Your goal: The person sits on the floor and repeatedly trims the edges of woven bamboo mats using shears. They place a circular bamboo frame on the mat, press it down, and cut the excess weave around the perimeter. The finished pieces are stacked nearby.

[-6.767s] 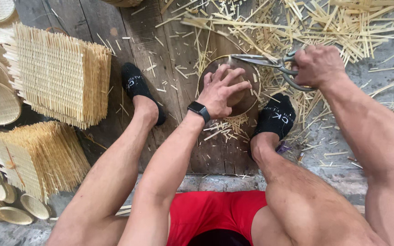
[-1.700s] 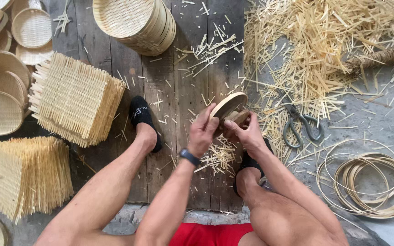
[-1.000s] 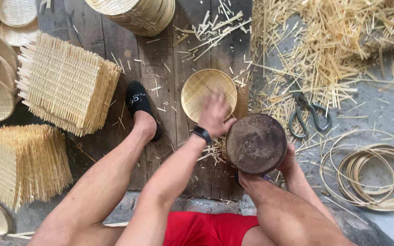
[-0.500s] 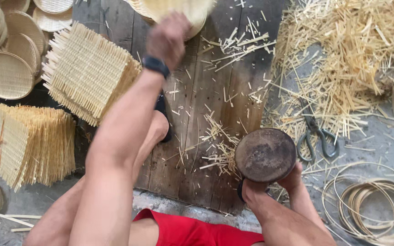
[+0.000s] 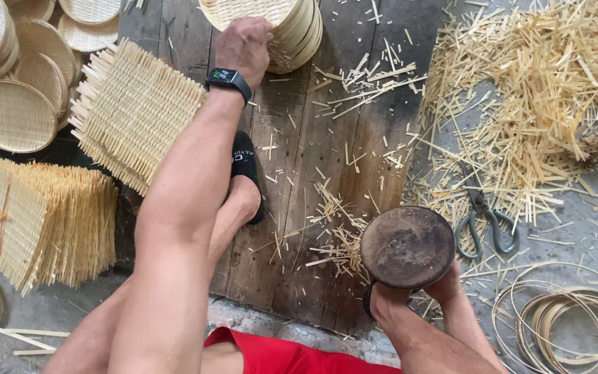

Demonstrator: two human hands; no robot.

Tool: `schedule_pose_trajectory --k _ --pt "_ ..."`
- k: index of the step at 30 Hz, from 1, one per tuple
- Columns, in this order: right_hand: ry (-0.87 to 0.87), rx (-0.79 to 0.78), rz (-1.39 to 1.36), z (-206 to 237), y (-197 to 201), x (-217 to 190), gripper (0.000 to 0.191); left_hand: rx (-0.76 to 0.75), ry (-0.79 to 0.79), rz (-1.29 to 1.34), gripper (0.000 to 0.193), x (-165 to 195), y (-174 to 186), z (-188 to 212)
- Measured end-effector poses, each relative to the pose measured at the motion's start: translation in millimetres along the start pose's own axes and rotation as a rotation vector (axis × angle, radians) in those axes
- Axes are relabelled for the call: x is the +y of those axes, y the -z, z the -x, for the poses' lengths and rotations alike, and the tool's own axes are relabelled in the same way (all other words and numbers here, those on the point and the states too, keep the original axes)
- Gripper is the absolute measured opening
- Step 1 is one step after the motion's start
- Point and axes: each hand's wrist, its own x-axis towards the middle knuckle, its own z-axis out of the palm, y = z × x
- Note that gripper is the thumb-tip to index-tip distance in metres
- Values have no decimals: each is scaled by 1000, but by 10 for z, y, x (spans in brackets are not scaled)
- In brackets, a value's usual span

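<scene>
The left hand (image 5: 243, 45), half a second earlier raised with a small tray, had been laid flat and unclenched on the tray stack (image 5: 275, 28), where that tray now sat, while the round mould (image 5: 408, 246) was kept clasped in the right hand (image 5: 444, 287).
</scene>
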Motion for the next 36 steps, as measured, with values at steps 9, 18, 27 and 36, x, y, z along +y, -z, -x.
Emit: schedule_pose_trajectory --k 9,18,27,36 --pt "126 277 655 -591 -906 -75 23 37 61 -200 64 3 51 234" --pt "17 212 422 -328 -1649 -473 74 -756 787 -244 139 -685 1262 1443" --pt "165 305 636 -364 -1460 -151 28 -740 637 -206 18 -1157 1551 1665" --pt "435 261 672 -390 -1627 -319 32 -368 -149 -464 5 636 1811 1298"
